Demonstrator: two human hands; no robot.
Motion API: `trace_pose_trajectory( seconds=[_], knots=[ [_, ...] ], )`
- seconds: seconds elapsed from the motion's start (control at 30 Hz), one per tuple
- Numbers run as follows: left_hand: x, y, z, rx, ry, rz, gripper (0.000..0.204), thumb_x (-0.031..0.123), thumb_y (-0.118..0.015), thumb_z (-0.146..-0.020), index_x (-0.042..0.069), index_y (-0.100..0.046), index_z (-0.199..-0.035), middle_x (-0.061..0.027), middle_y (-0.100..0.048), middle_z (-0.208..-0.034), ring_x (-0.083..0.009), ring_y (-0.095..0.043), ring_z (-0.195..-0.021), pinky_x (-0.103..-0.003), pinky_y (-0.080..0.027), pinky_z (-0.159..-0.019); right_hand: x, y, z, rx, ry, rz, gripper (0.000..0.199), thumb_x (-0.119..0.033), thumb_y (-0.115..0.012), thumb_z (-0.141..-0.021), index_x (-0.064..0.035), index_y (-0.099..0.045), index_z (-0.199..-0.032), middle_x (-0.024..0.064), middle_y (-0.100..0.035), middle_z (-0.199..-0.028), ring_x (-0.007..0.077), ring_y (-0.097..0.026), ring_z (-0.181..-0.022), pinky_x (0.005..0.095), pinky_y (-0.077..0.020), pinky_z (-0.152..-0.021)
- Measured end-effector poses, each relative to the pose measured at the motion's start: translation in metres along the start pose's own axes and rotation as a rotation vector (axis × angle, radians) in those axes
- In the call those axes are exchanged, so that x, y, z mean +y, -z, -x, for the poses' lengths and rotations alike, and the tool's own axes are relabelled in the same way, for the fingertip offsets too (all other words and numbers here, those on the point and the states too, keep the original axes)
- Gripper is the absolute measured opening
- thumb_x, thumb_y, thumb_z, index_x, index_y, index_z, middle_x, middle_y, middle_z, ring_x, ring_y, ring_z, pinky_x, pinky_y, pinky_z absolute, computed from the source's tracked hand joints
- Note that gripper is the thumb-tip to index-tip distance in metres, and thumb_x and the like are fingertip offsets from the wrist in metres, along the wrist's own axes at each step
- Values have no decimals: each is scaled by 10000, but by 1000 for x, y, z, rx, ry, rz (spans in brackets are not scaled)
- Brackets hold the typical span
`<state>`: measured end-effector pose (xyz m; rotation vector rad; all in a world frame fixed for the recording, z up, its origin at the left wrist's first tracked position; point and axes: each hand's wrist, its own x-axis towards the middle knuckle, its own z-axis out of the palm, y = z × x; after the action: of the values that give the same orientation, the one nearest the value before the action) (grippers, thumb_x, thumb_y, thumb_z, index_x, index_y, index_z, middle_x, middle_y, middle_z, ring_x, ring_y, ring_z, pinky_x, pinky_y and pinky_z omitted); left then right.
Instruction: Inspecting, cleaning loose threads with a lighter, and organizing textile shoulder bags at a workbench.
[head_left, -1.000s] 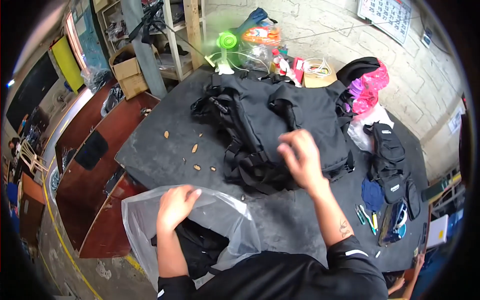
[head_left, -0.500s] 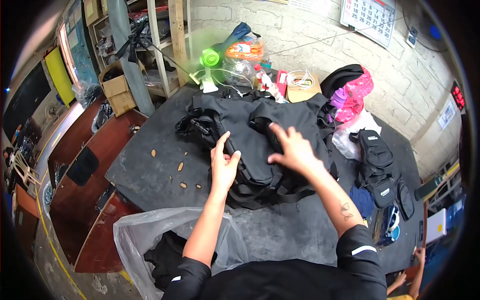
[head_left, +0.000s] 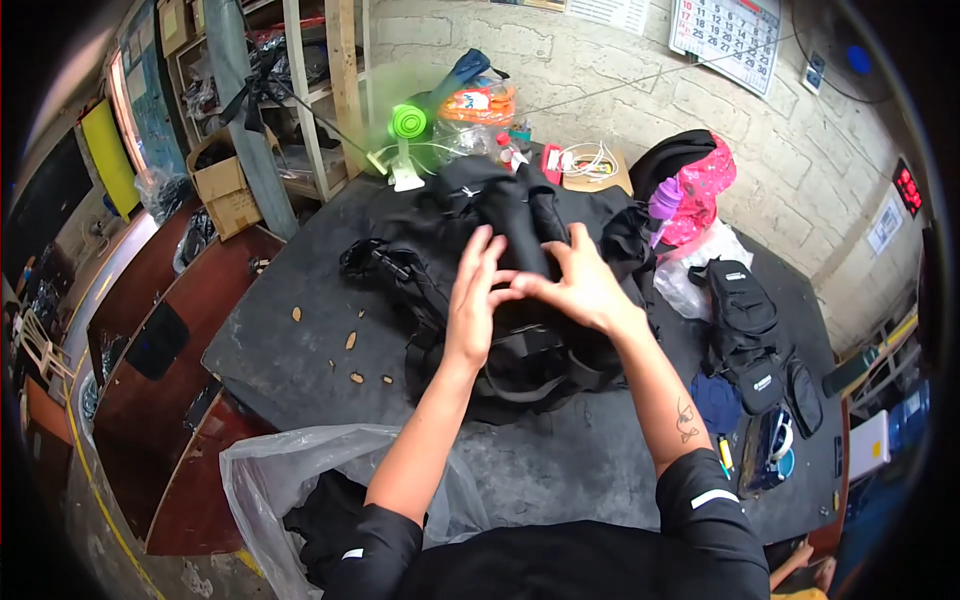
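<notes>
The bag (head_left: 530, 345) lies on the counter (head_left: 600, 470). Its raised fold points toward the wall (head_left: 590, 90); the long axis is indistinct. Left hand (head_left: 474, 312) and right hand (head_left: 588, 292) meet over it, fingers parted; grip cannot be determined.

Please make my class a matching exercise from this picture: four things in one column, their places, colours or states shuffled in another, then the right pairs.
Column one
1. Large black bag
2. Clear plastic bag
3. Calendar
4. Small fan

Column two
A. Bright green
B. On the wall
C. Between left hand and right hand
D. Black material inside

Pairs: 1-C, 2-D, 3-B, 4-A
</notes>
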<state>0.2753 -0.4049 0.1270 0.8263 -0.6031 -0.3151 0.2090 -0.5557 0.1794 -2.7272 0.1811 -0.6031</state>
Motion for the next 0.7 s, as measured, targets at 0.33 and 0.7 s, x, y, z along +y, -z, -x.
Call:
trace_pose_trajectory(
  seconds=[0.33,0.7],
  knots=[
    [-22,49,19,709,123,-245,405,142,-548,-894,23,-454,-1269,-140,-435,-1331,-231,-404,-1223,-362,-344,-995,3,-5,-13,203,8,225,194,-118,-672,-745,57,-610,-800,196,-515,-1029,358,-580,-882,446,-497,-782],
    [-12,45,2,265,221,-12,569,417,-382,-944,9,-488,-1326,-154,-537,-1306,-227,-458,-1174,-341,-314,-960,-61,-64,-20,-57,-125,539,655,-541,-785,-585,37,-687,-879,155,-507,-1103,322,-539,-1000,445,-478,-823]
  ],
)
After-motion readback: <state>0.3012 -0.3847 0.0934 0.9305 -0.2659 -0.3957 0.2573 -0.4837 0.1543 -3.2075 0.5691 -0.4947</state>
